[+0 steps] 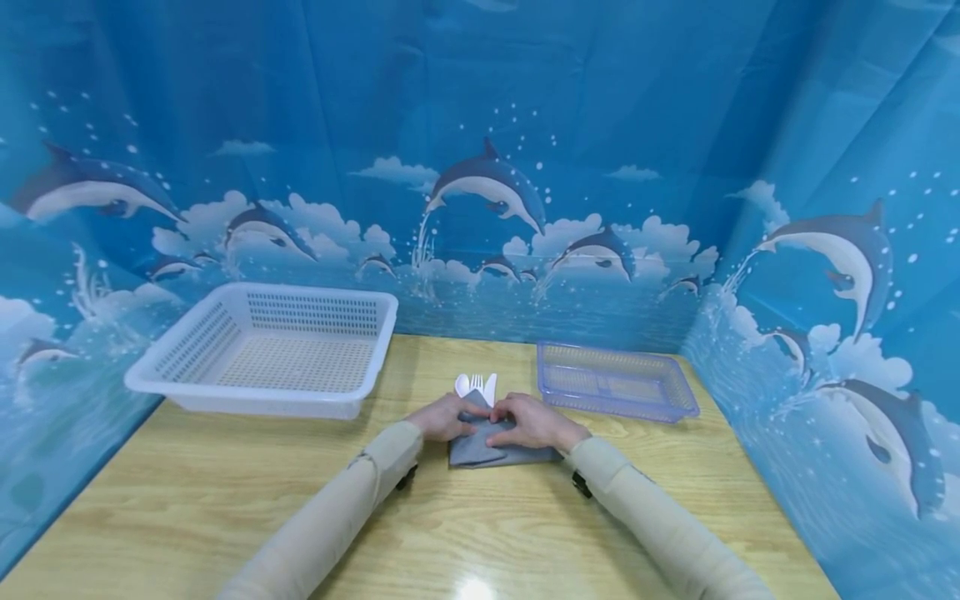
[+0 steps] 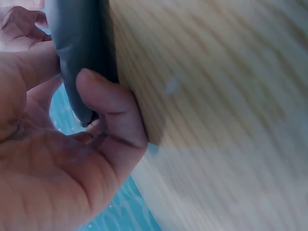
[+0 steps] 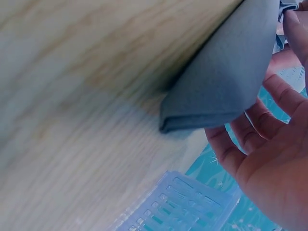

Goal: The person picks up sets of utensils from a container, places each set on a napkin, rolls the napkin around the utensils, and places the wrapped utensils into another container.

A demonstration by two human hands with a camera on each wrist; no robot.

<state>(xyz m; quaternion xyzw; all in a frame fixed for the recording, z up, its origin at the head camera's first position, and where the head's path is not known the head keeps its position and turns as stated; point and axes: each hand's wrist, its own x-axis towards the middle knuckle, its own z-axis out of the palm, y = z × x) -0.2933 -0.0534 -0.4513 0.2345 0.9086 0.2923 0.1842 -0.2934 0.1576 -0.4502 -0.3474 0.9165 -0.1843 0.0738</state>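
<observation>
A grey cloth napkin [image 1: 480, 452], folded, lies on the table with a white spoon [image 1: 462, 384], fork [image 1: 477, 383] and knife [image 1: 490, 388] showing above its upper edge; their lower parts are hidden. My left hand [image 1: 444, 417] grips the napkin's left side. In the left wrist view the thumb and curled fingers close round the grey cloth [image 2: 79, 48]. From the other side, my right hand [image 1: 531, 422] pinches a fold near the middle. Its other fingers lie along the far side of the cloth [image 3: 226, 72] in the right wrist view.
A large white plastic basket [image 1: 217, 392] stands at the back left of the wooden table [image 1: 465, 525]. At the back right is a shallow purple see-through basket [image 1: 618, 408]. Blue dolphin-print curtain [image 1: 337, 167] encloses the back and both sides.
</observation>
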